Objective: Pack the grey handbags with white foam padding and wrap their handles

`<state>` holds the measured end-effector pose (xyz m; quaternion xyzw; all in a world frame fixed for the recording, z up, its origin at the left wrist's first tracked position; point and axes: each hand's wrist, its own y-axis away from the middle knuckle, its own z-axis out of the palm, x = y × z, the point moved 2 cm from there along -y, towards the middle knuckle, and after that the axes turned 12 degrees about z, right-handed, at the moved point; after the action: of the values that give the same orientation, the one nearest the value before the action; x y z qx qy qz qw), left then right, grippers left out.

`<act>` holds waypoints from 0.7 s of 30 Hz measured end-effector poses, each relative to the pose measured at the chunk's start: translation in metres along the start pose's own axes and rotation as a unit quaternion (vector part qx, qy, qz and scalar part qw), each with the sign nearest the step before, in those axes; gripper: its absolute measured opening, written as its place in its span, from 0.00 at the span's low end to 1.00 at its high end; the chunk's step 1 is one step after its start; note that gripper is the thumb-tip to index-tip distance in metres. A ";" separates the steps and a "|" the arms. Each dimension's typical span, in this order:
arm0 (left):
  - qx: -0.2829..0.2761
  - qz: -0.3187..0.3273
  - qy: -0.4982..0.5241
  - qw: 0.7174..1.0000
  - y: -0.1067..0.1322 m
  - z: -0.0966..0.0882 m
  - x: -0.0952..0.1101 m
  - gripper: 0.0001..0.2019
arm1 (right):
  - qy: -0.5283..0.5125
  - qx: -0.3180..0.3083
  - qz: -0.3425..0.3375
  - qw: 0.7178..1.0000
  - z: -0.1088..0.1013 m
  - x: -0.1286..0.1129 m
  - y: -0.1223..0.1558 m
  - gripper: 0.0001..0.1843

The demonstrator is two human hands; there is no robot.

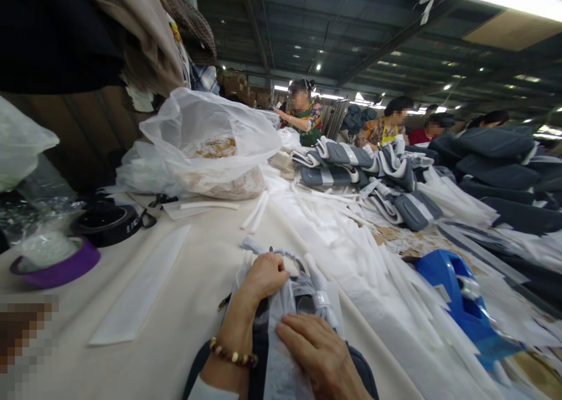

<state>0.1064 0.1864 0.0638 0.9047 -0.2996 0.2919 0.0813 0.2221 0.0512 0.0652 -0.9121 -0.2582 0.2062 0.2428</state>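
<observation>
My left hand (263, 276), with a bead bracelet on its wrist, is closed in a pinch on a grey and white fabric piece (302, 297) at the near edge of the table (197, 283). My right hand (318, 350) lies flat on the white paper-like cover over the same piece, fingers stretched out. A gathered grey elastic edge of the piece curves just beyond my left fingers.
A blue tape dispenser (459, 297) sits to the right among several white strips (364, 253). A plastic bag (211, 142) stands at the back left, with a black tape roll (108, 224) and a purple bowl (52, 265) nearby. Folded grey striped pieces (364, 171) pile beyond. Other people work at the far end.
</observation>
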 end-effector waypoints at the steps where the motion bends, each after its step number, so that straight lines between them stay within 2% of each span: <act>1: -0.001 0.002 0.000 1.000 0.000 0.000 0.000 0.11 | -0.009 -0.006 0.008 1.000 0.001 0.000 -0.001 0.16; 9: -0.034 0.033 0.010 0.999 -0.001 0.003 0.000 0.16 | -0.044 -0.035 0.056 0.997 0.018 0.001 0.000 0.15; 13: -0.048 0.043 0.020 0.998 -0.003 0.006 -0.002 0.18 | -0.039 0.006 0.094 0.995 0.028 0.001 0.000 0.13; 16: -0.055 0.047 0.033 0.997 -0.004 0.006 -0.003 0.19 | -0.056 0.026 0.106 0.992 0.032 0.000 0.000 0.15; 21: -0.064 0.065 0.077 0.993 -0.001 0.003 -0.003 0.21 | -0.095 0.040 0.131 0.986 0.022 -0.002 -0.003 0.14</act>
<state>0.1062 0.1875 0.0601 0.8511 -0.3687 0.3455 0.1428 0.2085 0.0601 0.0495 -0.9037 -0.1500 0.3322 0.2245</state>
